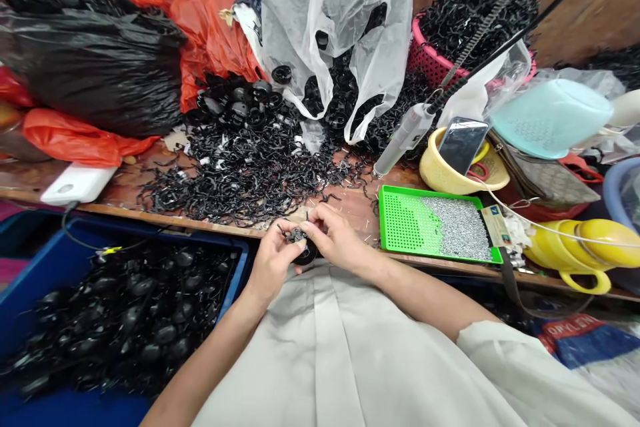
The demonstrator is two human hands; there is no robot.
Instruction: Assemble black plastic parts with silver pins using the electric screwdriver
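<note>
Both hands meet at the near edge of the wooden table (125, 197), just above the person's lap. The left hand (273, 260) has its fingers curled narrowly around a small black round part (303, 247), thumb on top and the other fingers beneath. The right hand (337, 237) comes in from the right, its fingertips pinched close together on the same part, touching its top and far side. The part is mostly covered by the fingers; a rounded black edge shows at its near right side, and spiky black bits stick out toward the left. It is roughly disc-shaped, so no long axis can be made out, and which way its face points cannot be told.

Just beyond the hands lies a spread heap of black clips (240, 173), with black round pieces (250, 103) farther back under a clear plastic bag (335, 20). To the right of the hands sits a green perforated tray (405, 223) holding small silvery pins. A powered screwdriver (405, 137) hangs on a cable above the tray's far edge. A yellow bowl (440, 177) with a phone (463, 143) propped in it stands farther right. On the near left, a blue crate (235, 267) holds many finished black parts.
</note>
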